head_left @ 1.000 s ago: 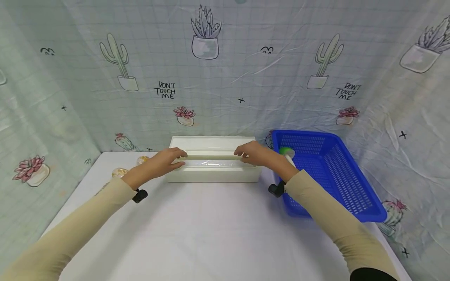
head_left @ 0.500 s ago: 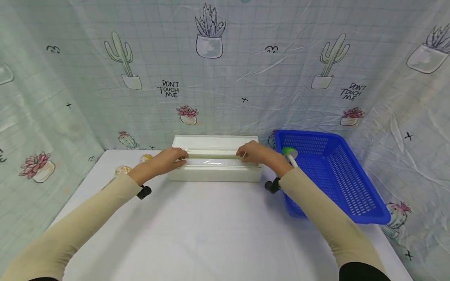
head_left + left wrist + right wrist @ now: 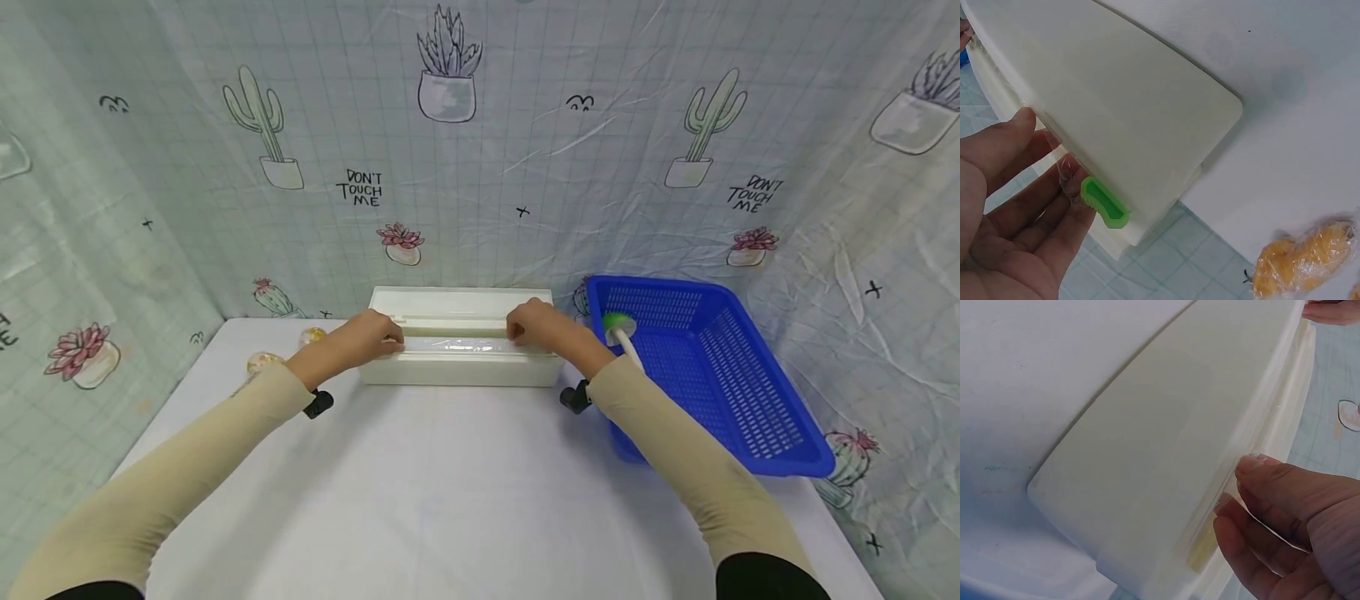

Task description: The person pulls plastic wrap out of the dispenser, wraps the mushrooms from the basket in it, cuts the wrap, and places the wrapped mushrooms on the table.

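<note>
A long off-white cling film dispenser (image 3: 457,372) stands at the back of the table with its lid (image 3: 461,299) raised. Clear cling film (image 3: 453,346) stretches across its opening. At the left end, my left hand (image 3: 371,335) pinches the film's edge. The left wrist view shows crinkled film (image 3: 1067,178) against those fingers, next to a green slider (image 3: 1107,203) on the dispenser's edge. My right hand (image 3: 536,325) pinches the film near the right end. In the right wrist view, its thumb and fingertips (image 3: 1250,464) are right at the dispenser's long edge.
A blue plastic basket (image 3: 813,454) stands on the right, holding a green-topped item with a white handle (image 3: 618,325). Two film-wrapped golden items (image 3: 262,362) lie behind the left forearm. A printed curtain (image 3: 480,183) hangs behind the white table (image 3: 450,483).
Thumbs and fingers of both hands have come together at the cling film's edge. The left hand has shifted slightly right. The dispenser and basket stay put.
</note>
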Demonstrator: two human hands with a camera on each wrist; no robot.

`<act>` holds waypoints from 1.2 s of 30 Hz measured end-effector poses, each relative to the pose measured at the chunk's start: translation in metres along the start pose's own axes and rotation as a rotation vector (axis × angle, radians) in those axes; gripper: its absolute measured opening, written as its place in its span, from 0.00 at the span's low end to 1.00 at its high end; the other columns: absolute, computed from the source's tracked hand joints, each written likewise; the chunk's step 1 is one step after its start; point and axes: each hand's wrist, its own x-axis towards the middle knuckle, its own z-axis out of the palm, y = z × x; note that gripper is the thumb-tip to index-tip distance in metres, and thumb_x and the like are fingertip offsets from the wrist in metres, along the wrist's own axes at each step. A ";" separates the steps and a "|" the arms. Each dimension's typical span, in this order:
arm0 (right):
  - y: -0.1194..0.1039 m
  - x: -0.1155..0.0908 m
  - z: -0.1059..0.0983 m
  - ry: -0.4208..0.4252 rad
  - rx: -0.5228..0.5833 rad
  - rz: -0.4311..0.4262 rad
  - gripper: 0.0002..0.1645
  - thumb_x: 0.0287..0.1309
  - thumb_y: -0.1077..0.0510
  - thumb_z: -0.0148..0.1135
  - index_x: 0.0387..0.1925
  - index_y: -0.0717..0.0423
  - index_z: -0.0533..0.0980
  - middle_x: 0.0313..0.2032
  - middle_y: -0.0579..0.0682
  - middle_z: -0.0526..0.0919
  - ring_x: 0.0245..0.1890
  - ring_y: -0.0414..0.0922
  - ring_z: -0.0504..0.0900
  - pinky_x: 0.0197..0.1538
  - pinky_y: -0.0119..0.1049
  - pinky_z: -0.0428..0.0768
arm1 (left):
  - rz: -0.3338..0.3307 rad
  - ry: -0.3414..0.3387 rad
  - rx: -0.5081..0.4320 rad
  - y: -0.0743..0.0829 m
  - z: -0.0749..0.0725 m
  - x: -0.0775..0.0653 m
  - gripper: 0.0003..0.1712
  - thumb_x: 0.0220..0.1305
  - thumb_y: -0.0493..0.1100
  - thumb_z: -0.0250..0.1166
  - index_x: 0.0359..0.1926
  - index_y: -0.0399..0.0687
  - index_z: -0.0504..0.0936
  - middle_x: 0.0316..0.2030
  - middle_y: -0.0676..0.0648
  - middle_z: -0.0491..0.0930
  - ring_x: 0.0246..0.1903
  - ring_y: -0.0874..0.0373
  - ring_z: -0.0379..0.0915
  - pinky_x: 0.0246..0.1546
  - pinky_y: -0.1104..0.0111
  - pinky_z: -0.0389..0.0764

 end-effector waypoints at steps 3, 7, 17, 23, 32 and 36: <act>0.000 -0.002 -0.002 0.020 0.025 0.006 0.02 0.63 0.65 0.68 0.37 0.57 0.84 0.36 0.50 0.86 0.39 0.47 0.80 0.48 0.40 0.81 | 0.007 0.015 0.003 0.001 -0.001 0.000 0.05 0.67 0.33 0.67 0.40 0.38 0.89 0.40 0.42 0.88 0.38 0.51 0.83 0.40 0.58 0.85; 0.001 -0.005 -0.003 0.028 0.056 -0.001 0.02 0.66 0.64 0.66 0.37 0.59 0.83 0.35 0.50 0.85 0.38 0.46 0.80 0.46 0.39 0.81 | -0.016 -0.004 -0.009 -0.001 0.000 0.000 0.03 0.67 0.31 0.67 0.39 0.37 0.87 0.38 0.43 0.87 0.36 0.52 0.81 0.39 0.60 0.84; 0.007 -0.008 -0.005 0.065 0.139 -0.043 0.03 0.68 0.64 0.64 0.37 0.61 0.80 0.35 0.51 0.85 0.35 0.45 0.81 0.43 0.38 0.81 | -0.029 0.062 -0.077 -0.007 -0.003 -0.002 0.02 0.70 0.32 0.63 0.37 0.38 0.80 0.33 0.44 0.83 0.31 0.54 0.74 0.35 0.61 0.79; 0.009 -0.011 -0.012 0.114 0.181 -0.029 0.03 0.67 0.63 0.66 0.38 0.61 0.82 0.35 0.51 0.86 0.35 0.45 0.83 0.42 0.38 0.82 | -0.024 0.080 -0.109 -0.006 -0.010 -0.004 0.02 0.73 0.33 0.61 0.41 0.38 0.79 0.36 0.43 0.83 0.30 0.55 0.74 0.33 0.62 0.77; 0.008 -0.018 -0.024 0.158 0.265 0.012 0.03 0.68 0.63 0.64 0.40 0.60 0.81 0.36 0.55 0.87 0.39 0.51 0.85 0.43 0.40 0.82 | -0.006 0.187 -0.118 -0.005 -0.021 -0.009 0.04 0.71 0.31 0.62 0.43 0.35 0.82 0.35 0.42 0.86 0.35 0.48 0.82 0.38 0.57 0.82; 0.009 -0.021 -0.031 0.192 0.283 0.027 0.04 0.68 0.61 0.64 0.41 0.59 0.80 0.37 0.57 0.88 0.40 0.54 0.86 0.41 0.42 0.82 | -0.007 0.215 -0.125 -0.008 -0.025 -0.013 0.08 0.69 0.31 0.63 0.46 0.32 0.85 0.37 0.39 0.87 0.39 0.45 0.84 0.43 0.54 0.84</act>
